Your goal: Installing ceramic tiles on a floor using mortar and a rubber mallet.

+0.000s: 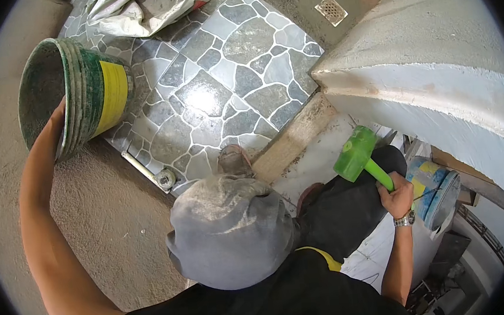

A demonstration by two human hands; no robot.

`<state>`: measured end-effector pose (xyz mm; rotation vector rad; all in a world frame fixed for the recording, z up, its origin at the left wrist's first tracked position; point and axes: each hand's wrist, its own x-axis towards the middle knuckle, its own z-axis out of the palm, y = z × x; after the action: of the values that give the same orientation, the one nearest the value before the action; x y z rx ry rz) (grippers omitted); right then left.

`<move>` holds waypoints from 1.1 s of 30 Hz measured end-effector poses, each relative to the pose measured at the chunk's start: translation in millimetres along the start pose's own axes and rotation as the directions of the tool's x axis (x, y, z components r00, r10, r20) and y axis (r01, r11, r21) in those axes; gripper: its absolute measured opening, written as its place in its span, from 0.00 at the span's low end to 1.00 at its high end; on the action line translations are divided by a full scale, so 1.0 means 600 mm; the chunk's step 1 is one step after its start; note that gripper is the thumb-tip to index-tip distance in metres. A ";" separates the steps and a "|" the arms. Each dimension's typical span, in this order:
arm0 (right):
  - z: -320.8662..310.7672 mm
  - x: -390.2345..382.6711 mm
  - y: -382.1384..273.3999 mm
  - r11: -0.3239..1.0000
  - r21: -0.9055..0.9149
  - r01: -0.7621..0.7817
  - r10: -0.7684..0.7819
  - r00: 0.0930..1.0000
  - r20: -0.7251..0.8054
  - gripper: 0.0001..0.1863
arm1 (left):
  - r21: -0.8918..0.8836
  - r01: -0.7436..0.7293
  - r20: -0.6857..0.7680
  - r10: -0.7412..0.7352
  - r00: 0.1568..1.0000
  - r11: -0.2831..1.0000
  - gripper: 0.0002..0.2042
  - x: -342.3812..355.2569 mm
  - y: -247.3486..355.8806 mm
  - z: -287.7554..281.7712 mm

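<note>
On the left, a green bucket with a yellow patch leans on its side, its opening toward the left wall. My left hand is at the bucket's rim, gripping it; the fingertips are hidden. A green mallet is in my right hand, whose fingers wrap round its handle. The mallet's head is raised in front of my bent, dark-trousered leg. A watch sits on my right wrist.
Grey stone-pattern tiles cover the floor. A white sack lies at the far side, beside a floor drain. A threshold borders the tiles. Near the left wall sticks out a pipe fitting. A blue bucket stands at right.
</note>
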<state>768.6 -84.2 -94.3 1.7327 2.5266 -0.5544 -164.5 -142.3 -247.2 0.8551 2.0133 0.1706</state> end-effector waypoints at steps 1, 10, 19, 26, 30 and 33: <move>-0.001 -0.003 0.002 1.000 -0.001 -0.013 0.013 1.000 0.004 0.11 | -0.032 -0.010 0.001 0.010 1.000 0.999 0.22 -0.004 0.011 0.008; -0.009 0.004 0.007 0.999 0.039 0.034 -0.034 0.999 -0.010 0.11 | 0.454 0.117 -0.339 0.050 0.940 0.883 0.21 -0.012 0.003 -0.031; -0.013 -0.005 0.016 0.997 0.024 0.077 -0.077 0.997 -0.012 0.11 | 0.262 0.152 -0.298 -0.070 0.952 0.953 0.17 -0.119 0.129 -0.081; -0.002 -0.010 0.032 0.995 0.062 0.073 -0.072 0.997 -0.027 0.12 | -0.571 -0.637 -0.637 0.210 0.742 0.518 0.17 -0.287 0.174 -0.148; -0.005 -0.003 0.018 0.991 0.079 0.107 -0.102 0.993 -0.059 0.12 | 0.923 0.372 -0.384 0.167 0.908 0.097 0.18 -0.202 0.129 -0.033; -0.012 -0.004 0.016 0.991 0.095 0.093 -0.087 0.994 -0.071 0.12 | 0.317 0.025 -0.741 0.231 0.631 0.948 0.10 -0.246 0.181 -0.141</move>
<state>779.4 -81.4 -89.7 1.7025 2.6784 -0.6471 -126.2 -136.3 -49.1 1.2397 2.8597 0.3537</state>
